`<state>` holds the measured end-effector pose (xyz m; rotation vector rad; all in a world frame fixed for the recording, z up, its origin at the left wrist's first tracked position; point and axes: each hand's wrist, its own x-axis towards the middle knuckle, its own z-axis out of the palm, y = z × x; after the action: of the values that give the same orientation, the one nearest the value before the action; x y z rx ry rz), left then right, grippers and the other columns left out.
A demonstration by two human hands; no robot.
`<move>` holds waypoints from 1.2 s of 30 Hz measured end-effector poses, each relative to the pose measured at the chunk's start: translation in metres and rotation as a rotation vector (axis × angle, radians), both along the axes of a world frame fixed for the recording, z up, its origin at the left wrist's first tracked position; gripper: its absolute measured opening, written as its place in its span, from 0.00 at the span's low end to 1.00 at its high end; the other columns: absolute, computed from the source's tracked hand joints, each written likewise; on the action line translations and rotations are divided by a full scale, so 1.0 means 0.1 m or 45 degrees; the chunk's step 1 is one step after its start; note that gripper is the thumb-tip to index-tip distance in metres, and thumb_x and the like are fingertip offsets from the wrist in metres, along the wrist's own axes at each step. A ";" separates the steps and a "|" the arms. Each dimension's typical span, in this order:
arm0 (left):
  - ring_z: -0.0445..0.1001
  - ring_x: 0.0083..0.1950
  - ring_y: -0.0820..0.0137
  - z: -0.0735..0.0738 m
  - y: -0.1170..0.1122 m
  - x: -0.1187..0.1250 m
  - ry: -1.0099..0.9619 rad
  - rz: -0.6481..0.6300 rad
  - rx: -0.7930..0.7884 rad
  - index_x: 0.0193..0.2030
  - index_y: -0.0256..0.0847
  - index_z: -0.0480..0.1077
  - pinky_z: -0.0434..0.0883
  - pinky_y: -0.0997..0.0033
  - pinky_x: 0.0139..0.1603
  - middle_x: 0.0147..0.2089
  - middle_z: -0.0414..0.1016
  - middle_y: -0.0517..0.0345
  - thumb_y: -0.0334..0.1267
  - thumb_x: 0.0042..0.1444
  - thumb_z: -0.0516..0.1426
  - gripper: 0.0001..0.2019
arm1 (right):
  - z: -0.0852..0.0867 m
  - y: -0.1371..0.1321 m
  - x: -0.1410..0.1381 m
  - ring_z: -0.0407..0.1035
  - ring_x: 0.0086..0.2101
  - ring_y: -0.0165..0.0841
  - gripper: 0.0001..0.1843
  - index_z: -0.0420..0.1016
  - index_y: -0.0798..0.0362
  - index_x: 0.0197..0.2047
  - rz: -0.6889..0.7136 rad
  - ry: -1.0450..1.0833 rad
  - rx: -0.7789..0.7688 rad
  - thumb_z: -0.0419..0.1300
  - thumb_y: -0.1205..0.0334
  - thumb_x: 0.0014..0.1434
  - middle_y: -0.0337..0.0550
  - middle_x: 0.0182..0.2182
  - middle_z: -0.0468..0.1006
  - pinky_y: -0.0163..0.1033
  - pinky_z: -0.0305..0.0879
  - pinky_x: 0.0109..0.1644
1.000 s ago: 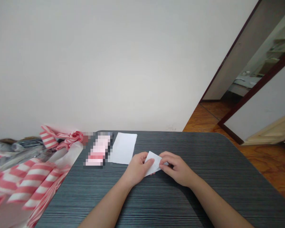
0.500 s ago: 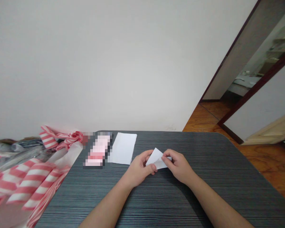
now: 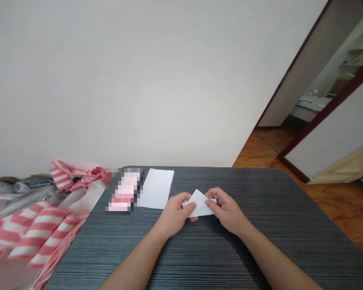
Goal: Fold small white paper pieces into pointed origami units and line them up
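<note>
A small folded white paper [image 3: 199, 202] with a pointed top is held between both my hands, just above the dark grey striped table [image 3: 260, 209]. My left hand [image 3: 174, 215] pinches its left end with thumb and fingers closed. My right hand [image 3: 226, 211] pinches its right end the same way. A flat white sheet of paper [image 3: 157, 188] lies on the table beyond my left hand, apart from it.
A blurred pink and white object [image 3: 124, 191] lies left of the flat sheet. Red-and-white striped plastic bags [image 3: 33, 229] are piled off the table's left edge. A white wall stands behind; a doorway [image 3: 329, 92] and wooden floor lie at right.
The folded paper has been turned and reshaped between my fingers, from a tilted flap to a level piece with a peak on top. Both hands stayed in place.
</note>
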<state>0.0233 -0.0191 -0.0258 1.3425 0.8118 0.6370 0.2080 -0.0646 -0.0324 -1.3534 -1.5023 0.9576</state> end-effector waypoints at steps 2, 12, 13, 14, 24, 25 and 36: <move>0.71 0.26 0.71 0.02 0.00 0.00 -0.008 0.000 -0.002 0.39 0.35 0.67 0.68 0.72 0.29 0.27 0.72 0.57 0.41 0.55 0.54 0.11 | -0.02 0.00 -0.01 0.64 0.26 0.28 0.15 0.60 0.51 0.49 0.065 0.148 -0.044 0.55 0.62 0.58 0.37 0.30 0.69 0.32 0.59 0.27; 0.70 0.26 0.72 0.06 -0.03 0.01 0.057 -0.022 0.063 0.38 0.35 0.68 0.68 0.73 0.28 0.29 0.71 0.58 0.39 0.54 0.54 0.09 | 0.05 0.02 -0.03 0.68 0.33 0.32 0.15 0.67 0.54 0.47 0.091 0.052 -0.125 0.57 0.66 0.55 0.42 0.35 0.74 0.34 0.63 0.35; 0.70 0.27 0.73 0.05 -0.03 0.01 0.057 -0.024 0.060 0.38 0.35 0.68 0.68 0.73 0.28 0.30 0.71 0.58 0.40 0.54 0.54 0.10 | 0.06 0.02 -0.03 0.68 0.33 0.32 0.15 0.67 0.54 0.47 0.083 0.039 -0.120 0.57 0.66 0.55 0.41 0.35 0.74 0.34 0.63 0.35; 0.69 0.27 0.73 0.04 -0.04 0.01 0.064 -0.021 0.054 0.38 0.35 0.67 0.68 0.73 0.28 0.31 0.71 0.58 0.40 0.53 0.55 0.10 | 0.06 0.02 -0.04 0.68 0.33 0.32 0.15 0.67 0.54 0.47 0.076 0.025 -0.112 0.58 0.66 0.54 0.41 0.35 0.74 0.34 0.63 0.35; 0.65 0.29 0.74 0.01 -0.03 -0.02 0.101 0.016 0.173 0.34 0.35 0.68 0.62 0.77 0.29 0.29 0.69 0.60 0.38 0.52 0.56 0.07 | 0.05 0.01 -0.08 0.66 0.25 0.27 0.12 0.69 0.53 0.42 0.055 0.016 -0.162 0.59 0.65 0.53 0.38 0.29 0.74 0.30 0.59 0.27; 0.65 0.29 0.74 0.01 -0.02 -0.02 0.091 0.020 0.162 0.34 0.35 0.68 0.61 0.77 0.29 0.29 0.69 0.60 0.37 0.52 0.56 0.07 | 0.03 0.01 -0.06 0.64 0.23 0.26 0.09 0.69 0.54 0.40 0.066 0.022 -0.200 0.59 0.64 0.54 0.37 0.27 0.74 0.29 0.58 0.24; 0.68 0.28 0.73 0.03 -0.01 0.01 0.045 0.062 0.038 0.37 0.36 0.68 0.64 0.76 0.28 0.30 0.72 0.58 0.39 0.52 0.56 0.09 | 0.04 -0.01 0.01 0.56 0.13 0.23 0.12 0.65 0.54 0.26 0.121 0.058 -0.396 0.53 0.57 0.59 0.37 0.17 0.74 0.27 0.49 0.16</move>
<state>0.0242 -0.0200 -0.0225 1.3679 0.8687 0.6671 0.2094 -0.0661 -0.0283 -1.4745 -1.4355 1.3163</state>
